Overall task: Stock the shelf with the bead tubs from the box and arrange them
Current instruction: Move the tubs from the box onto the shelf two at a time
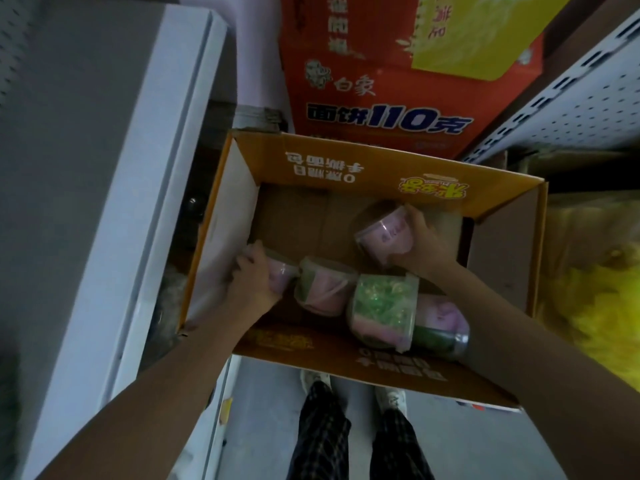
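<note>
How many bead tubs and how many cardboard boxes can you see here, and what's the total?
Bead tubs: 5 (far pink tub held by the right hand, left pink tub held by the left hand, middle tub, green-bead tub, near-right tub beside the right forearm).
Cardboard boxes: 2 (open yellow box, red carton behind it).
Total: 7.

Shop aisle, prob. a small store. White metal shelf [173,150] at 9 o'clock. Pegboard back panel [581,112] w/ slotted upright [550,90] at 2 o'clock: std retail racking. Printed red goods carton [381,81] at 12, open yellow stock box [346,161] just below it.
</note>
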Motion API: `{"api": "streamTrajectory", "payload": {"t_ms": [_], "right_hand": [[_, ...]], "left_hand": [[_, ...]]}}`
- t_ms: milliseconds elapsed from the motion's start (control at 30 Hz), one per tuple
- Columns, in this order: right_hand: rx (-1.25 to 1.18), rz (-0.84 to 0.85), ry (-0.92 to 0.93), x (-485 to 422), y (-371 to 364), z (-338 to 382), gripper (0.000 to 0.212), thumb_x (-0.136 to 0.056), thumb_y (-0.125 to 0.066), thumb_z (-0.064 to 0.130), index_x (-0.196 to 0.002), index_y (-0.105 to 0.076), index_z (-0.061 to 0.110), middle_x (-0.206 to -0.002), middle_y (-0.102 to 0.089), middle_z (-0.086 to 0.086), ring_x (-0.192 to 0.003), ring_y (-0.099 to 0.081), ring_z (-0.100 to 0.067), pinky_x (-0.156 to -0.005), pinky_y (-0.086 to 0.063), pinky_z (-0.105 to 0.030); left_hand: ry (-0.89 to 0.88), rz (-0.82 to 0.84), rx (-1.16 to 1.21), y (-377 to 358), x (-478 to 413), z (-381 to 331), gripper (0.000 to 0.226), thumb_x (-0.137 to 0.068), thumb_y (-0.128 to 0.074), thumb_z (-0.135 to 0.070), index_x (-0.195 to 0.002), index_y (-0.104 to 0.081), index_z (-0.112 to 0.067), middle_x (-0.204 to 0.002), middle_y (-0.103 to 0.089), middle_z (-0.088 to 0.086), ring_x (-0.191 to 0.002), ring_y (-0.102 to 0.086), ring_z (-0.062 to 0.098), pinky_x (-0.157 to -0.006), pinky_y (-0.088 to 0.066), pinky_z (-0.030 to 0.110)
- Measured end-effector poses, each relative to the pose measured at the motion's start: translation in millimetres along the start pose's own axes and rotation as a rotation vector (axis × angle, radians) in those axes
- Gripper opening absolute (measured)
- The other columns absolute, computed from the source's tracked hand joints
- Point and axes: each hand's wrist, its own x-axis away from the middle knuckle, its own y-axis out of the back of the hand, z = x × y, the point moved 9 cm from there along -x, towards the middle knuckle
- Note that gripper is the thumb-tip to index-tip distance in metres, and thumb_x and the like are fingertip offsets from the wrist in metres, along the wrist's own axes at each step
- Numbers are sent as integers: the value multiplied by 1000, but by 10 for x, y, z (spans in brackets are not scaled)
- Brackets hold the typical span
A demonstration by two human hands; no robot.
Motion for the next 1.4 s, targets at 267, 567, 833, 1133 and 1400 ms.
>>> {"api": "streamTrajectory", "payload": {"t_ms": [267,567,833,1133,1400], "right_hand": [[-4,21,11,-121,-106,27,116,-61,-87,21,-146,-9,28,-137,-43,-15,-118,-50,-36,-89,-49,-43],[-62,-70,108,119,94,403,107,-58,-87,24,-137,-17,37,-126,-50,-3,-112,-54,-26,-87,-53,-48],[-157,-169,268,745,596,1017,99,-56,-88,28,-133,-26,30,-110,-55,8,-102,-60,-18,-77,-55,-36],[-295,-208,483,1684,1356,1886,87,-64,-85,27,-135,-34,31,-114,-55,16,-105,-58,-8,-91,-50,-32],[-429,-263,799,2782,2016,2783,92,-62,-86,19,-135,-30,29,-117,-47,17,-111,-50,-10,-86,-44,-17]], "left_hand": [[-120,-22,48,-41,-107,117,101,-68,-80,-22,-144,-13,-23,-143,-23,18,-132,-30,38,-102,-37,44],[-183,-152,139,241,61,117,103,-61,-83,-27,-140,-17,-27,-135,-32,15,-125,-38,34,-98,-43,49],[-261,-368,408,950,799,71,100,-56,-87,-28,-136,-26,-26,-129,-36,11,-114,-45,29,-88,-48,38],[-284,-774,683,1996,2151,383,92,-52,-89,-35,-124,-33,-26,-117,-46,5,-99,-50,19,-74,-51,32],[-303,-1093,823,2754,3559,685,94,-52,-87,-37,-129,-34,-28,-126,-47,7,-110,-51,22,-88,-50,41]]}}
